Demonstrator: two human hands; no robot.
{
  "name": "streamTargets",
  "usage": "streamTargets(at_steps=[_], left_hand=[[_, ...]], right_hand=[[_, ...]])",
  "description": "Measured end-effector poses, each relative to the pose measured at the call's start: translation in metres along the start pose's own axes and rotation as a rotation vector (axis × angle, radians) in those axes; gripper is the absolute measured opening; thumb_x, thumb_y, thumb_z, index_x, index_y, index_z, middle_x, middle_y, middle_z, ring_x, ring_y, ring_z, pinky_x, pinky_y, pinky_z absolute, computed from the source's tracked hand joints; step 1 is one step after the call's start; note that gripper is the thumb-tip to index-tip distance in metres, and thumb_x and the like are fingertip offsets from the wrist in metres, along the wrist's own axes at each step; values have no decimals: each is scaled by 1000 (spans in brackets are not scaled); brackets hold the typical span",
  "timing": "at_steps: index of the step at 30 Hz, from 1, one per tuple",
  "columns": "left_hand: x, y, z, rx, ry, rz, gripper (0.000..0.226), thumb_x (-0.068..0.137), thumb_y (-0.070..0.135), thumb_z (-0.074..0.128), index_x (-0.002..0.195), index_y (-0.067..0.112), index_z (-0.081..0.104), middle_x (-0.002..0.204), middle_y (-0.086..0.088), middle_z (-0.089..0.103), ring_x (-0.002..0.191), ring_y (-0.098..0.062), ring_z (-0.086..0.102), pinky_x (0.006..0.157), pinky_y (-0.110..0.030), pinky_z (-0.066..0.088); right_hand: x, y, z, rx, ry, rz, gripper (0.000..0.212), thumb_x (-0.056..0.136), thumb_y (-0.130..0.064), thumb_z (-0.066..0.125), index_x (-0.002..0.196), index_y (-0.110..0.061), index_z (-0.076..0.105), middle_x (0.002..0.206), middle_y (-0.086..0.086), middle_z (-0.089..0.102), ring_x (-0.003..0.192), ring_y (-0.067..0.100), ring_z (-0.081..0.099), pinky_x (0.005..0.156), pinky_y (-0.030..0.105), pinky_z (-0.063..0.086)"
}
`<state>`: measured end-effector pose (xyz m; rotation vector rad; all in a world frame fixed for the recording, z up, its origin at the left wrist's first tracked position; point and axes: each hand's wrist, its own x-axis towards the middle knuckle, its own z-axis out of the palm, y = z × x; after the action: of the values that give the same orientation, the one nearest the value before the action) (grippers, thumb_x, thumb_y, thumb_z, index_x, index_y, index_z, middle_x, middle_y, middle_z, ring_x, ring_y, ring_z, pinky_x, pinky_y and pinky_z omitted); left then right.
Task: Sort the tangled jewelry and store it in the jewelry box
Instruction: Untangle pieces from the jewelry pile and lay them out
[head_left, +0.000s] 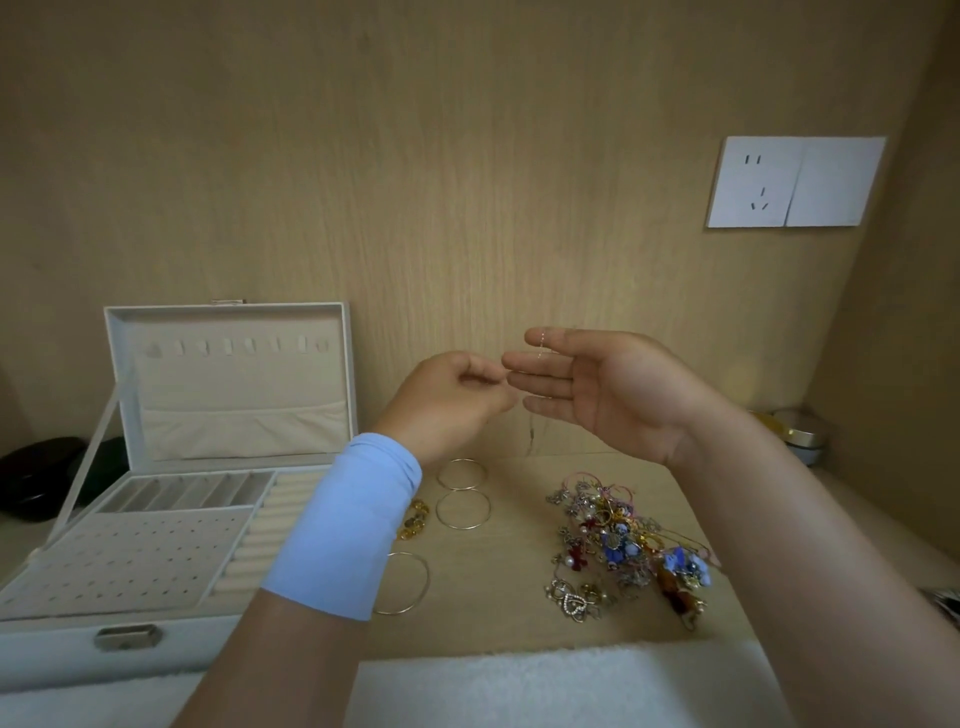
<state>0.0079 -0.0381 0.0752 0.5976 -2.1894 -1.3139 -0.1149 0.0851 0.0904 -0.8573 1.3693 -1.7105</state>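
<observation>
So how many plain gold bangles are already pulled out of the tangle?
3: a thin gold bangle just below the left wrist, another right in front of it, a third nearer, partly behind the blue sleeve. Others may be hidden.

The thin chain (531, 434) hanging below the hands is so fine that only a faint strand shows; where it runs across the right hand (587, 387) is hard to trace, and whether the left hand (457, 395) pinches it cannot be told. The blue sleeve (343, 525) covers part of the yellow bead piece (415, 519), the near bangle (410, 584) and the jewelry box (124, 561) corner. The tangled pile (623, 545) is too knotted to count pieces. The small tin (800, 436) is half hidden behind the right forearm. The dark object (36, 478) at the left edge is cut off.
</observation>
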Motion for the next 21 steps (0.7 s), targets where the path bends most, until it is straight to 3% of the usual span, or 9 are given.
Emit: streamTargets(at_steps=[3,7,10,15,21], left_hand=[[0,-6,15,-7,-62,-22,36,87,29,73,121,21,67,113,9,68,100,0,62,90,-19,47],[1,-16,28,-10,-80,-28,25,90,35,70,110,23,74,106,14,71,98,5,61,79,-13,42],[1,-18,30,-41,-117,-62,21,93,36,65,104,22,75,97,13,71,91,2,61,74,-14,42],[1,-13,14,-14,-229,-133,18,96,26,55,96,15,69,96,6,77,70,-8,64,56,-21,38],[4,-8,-3,97,-176,-45,18,96,23,59,84,17,70,77,8,73,61,-8,61,54,-18,41]], right_hand=[[3,4,1,-73,-19,18,49,102,-25,46,149,-8,42,144,12,55,138,25,47,122,49,24],[3,7,1,-202,-32,44,56,103,-36,42,156,-18,32,156,2,43,149,19,31,124,49,12],[4,9,-2,-199,-63,53,59,102,-38,45,156,-20,31,154,5,45,145,22,38,123,50,19],[5,8,-20,-283,47,63,54,102,-38,48,152,-19,38,136,3,62,124,22,59,112,50,38],[0,1,-52,-286,-2,182,41,103,-37,46,139,-19,50,120,5,73,112,28,68,96,47,51]])
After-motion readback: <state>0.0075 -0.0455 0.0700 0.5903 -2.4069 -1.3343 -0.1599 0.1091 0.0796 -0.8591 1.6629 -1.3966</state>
